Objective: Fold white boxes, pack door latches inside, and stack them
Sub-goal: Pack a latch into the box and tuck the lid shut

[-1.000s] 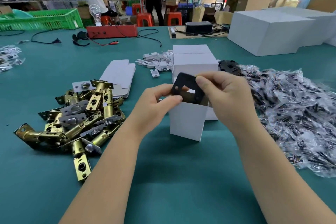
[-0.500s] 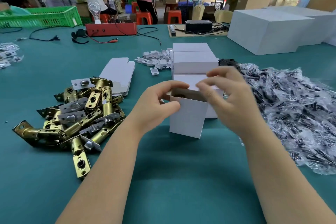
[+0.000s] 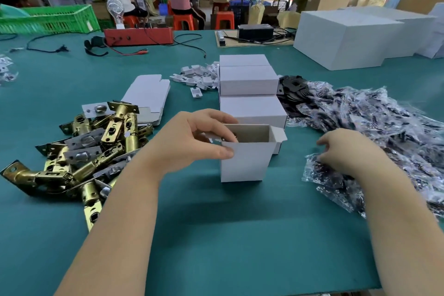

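Black plate gone, right hand moved onto plastic packets, left hand still holding open box

The teal worktop carries a heap of brass door latches at left, flat box blanks, an upright open white box, closed white boxes behind it, and plastic-bagged parts at right.
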### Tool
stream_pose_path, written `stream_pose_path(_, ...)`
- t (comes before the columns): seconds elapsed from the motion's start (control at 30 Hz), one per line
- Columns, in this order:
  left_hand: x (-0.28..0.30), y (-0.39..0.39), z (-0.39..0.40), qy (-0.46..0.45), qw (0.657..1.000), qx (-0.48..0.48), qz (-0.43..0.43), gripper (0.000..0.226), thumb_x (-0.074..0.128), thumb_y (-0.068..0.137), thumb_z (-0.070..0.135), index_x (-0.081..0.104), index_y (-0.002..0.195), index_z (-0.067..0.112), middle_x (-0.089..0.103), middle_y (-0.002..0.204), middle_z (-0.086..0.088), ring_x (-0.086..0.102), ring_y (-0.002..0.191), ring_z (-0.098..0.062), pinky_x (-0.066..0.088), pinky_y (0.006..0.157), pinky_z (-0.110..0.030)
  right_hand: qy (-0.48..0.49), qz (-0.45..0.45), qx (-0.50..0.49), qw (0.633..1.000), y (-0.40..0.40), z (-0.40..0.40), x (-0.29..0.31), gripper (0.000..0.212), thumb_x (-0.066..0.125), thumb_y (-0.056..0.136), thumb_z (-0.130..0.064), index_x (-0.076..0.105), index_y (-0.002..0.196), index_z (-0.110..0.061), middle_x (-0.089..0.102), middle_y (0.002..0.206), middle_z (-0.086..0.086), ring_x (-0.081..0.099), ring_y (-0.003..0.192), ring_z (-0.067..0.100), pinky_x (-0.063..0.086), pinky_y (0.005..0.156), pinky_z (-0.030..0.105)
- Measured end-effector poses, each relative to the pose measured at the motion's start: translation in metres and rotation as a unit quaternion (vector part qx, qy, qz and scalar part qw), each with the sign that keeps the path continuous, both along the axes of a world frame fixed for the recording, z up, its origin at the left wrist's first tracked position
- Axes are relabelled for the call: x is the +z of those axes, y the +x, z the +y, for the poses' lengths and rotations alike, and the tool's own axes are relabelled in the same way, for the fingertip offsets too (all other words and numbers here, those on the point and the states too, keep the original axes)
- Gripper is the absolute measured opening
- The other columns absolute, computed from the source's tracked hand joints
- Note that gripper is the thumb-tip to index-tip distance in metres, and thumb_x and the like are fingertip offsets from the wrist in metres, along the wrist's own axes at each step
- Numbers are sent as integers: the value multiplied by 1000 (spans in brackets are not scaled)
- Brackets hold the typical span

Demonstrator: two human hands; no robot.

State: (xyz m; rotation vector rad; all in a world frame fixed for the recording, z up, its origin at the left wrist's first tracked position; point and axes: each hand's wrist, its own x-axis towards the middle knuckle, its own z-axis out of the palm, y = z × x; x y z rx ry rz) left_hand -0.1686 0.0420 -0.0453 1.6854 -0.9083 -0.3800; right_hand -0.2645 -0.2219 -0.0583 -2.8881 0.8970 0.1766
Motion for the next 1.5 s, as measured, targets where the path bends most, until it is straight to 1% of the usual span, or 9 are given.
stream_pose_path(0.23,0,0,0,-4,999,-20,31,22,76,61,9,76,67,30,66,111,13,66,92,-7,50,81,-28,-15,-24,28,999,2,4,-3,13,64,88,-16,76,91,-21,72,89,3,60,69,21,50,71,29)
stream_pose_path(0.4,1,0,0,1,999,-5,36,21,75,63,10,76,70,30,67,112,14,66,91,-8,48,88,-46,18,-164,70,984,3,7,7,10,62,91,-19,72,90,-17,66,82,-6,55,67,9,45,66,22)
stream_pose_path(0.5,1,-1,-1,7,1000,3,26,20,76,64,12,76,71,31,66,113,14,66,92,-7,47,91,-52,89,-324,93,937,4,15,23,12,56,94,-18,60,84,-23,60,73,-10,48,55,5,39,49,15)
stream_pose_path(0.67,-1,1,-3,2,999,30,10,24,77,65,16,76,80,35,68,112,11,66,93,-10,49,91,-46,248,-526,200,788,7,52,51,17,59,93,-14,56,87,-30,66,82,-11,60,70,1,48,65,17)
stream_pose_path(0.83,-5,4,-5,-11,999,44,18,54,79,63,12,60,108,33,69,105,15,62,63,-4,55,76,-26,103,-420,349,831,18,74,45,10,68,85,-7,71,88,-17,64,79,-9,57,70,7,45,68,22)
stream_pose_path(0.97,-6,5,-5,-7,998,63,17,49,84,58,17,61,97,35,63,110,11,68,73,-30,54,83,-48,32,-495,335,801,19,67,29,9,64,85,-1,72,90,-3,66,83,8,56,72,18,45,70,22)
stream_pose_path(1.07,-7,7,-4,-8,998,61,24,44,85,53,24,60,87,36,61,101,10,68,73,-26,53,78,-41,17,-575,285,767,21,64,26,11,62,87,0,71,91,-1,65,86,12,58,76,22,45,72,24)
stream_pose_path(1.37,-10,10,-6,-29,998,59,22,46,83,55,13,65,93,31,67,100,6,67,67,-10,55,72,-24,70,-431,384,814,10,72,17,39,44,85,-34,77,76,-16,56,98,0,39,91,19,31,85,24)
stream_pose_path(1.5,-9,11,-4,-35,997,52,37,51,83,53,7,65,96,28,67,94,10,65,69,-12,56,75,-32,63,-478,378,790,9,80,14,38,51,87,-36,71,109,-12,63,84,3,48,83,21,39,84,37)
